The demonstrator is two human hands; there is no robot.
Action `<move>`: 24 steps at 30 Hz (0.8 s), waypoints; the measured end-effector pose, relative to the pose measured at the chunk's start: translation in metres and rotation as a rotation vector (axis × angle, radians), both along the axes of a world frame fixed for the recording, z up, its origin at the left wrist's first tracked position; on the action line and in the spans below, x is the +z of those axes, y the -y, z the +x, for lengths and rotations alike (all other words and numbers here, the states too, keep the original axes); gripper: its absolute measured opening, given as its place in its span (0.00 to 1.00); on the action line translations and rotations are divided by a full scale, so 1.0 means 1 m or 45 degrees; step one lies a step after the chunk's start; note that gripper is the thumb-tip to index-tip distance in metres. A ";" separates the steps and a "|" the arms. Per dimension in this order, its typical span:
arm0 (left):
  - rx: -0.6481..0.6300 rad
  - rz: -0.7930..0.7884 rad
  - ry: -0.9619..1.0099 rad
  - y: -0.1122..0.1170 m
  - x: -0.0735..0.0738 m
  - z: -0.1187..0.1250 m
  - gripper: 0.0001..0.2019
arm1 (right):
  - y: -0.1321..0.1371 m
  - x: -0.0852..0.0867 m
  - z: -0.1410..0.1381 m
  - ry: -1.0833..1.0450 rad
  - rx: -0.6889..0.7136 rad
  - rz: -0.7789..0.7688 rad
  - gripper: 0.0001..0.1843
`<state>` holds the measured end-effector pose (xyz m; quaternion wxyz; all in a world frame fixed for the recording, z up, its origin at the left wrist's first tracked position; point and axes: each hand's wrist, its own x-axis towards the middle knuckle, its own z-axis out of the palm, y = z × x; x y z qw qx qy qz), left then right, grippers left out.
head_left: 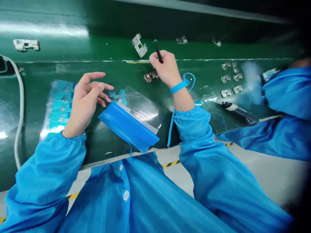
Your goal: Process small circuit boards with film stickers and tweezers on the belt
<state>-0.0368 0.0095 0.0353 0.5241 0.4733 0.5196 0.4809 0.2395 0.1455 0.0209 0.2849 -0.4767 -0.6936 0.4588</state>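
My left hand hovers with loosely spread fingers over the corner of a rolled blue plastic sheet. Its fingertips are close to small turquoise stickers on a clear film; contact cannot be made out. Under and beside that wrist lies a sheet of turquoise die-cut stickers. My right hand grips a slim black pen-like tool, its top end pointing up and its lower end hidden by the fingers. Just below that hand a small brown circuit board lies on the green mat.
Small metal-covered boards lie about: one at the far left, one behind my right hand, several at the right. A grey cable runs down the left. A blue wrist strap has a coiled cord. A co-worker's sleeve reaches in.
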 end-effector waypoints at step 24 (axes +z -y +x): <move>-0.061 0.051 0.527 0.007 -0.014 0.016 0.20 | 0.079 0.009 -0.067 -0.281 0.261 -0.085 0.32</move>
